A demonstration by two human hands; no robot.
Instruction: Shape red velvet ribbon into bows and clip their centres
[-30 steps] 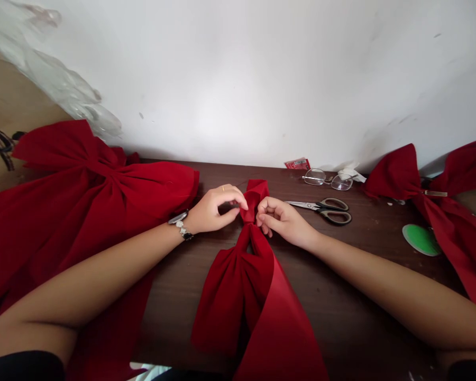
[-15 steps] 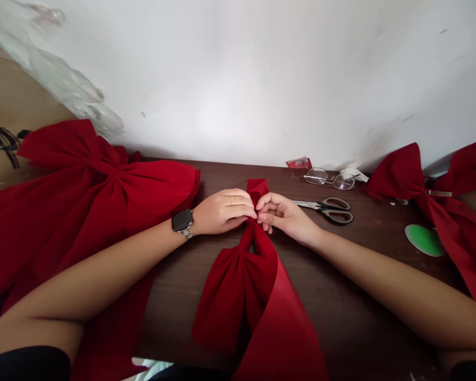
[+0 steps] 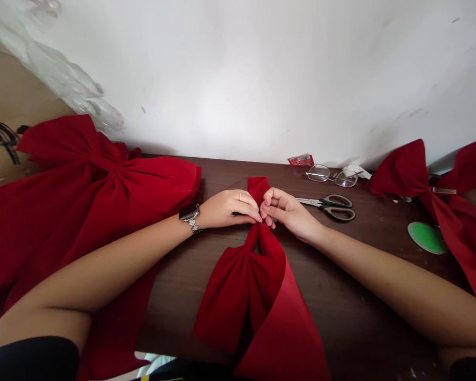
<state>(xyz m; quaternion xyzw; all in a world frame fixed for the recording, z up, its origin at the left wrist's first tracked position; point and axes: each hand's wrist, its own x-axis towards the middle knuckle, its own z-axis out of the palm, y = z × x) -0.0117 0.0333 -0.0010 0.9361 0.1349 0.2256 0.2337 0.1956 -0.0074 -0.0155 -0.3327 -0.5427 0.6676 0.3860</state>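
Note:
A red fabric bow (image 3: 226, 296) lies in the middle of the table, its gathered neck under both hands and its tails reaching the front edge. My left hand (image 3: 238, 207), with a ring and a wristwatch, pinches at that neck from the left. From the right, my right hand (image 3: 283, 211) meets it with thumb and fingers pressed together. What sits between the right fingertips is too small to make out. Above the left hand runs a faint thin line like thread. Scissors (image 3: 329, 205) with dark handles lie just beyond the right hand.
Large red bows (image 3: 99, 164) are heaped on the left, and another red bow (image 3: 404, 172) with a metal clip rests at the right. Eyeglasses (image 3: 333, 175), a red packet (image 3: 300, 160) and a green disc (image 3: 426, 237) lie on the brown table (image 3: 174, 296). A white wall (image 3: 238, 79) stands behind.
My hands have moved slightly right, and the fingertips have drawn closer together above the bow's neck. The left wrist has turned. A thin thread-like line now shows above the left hand.

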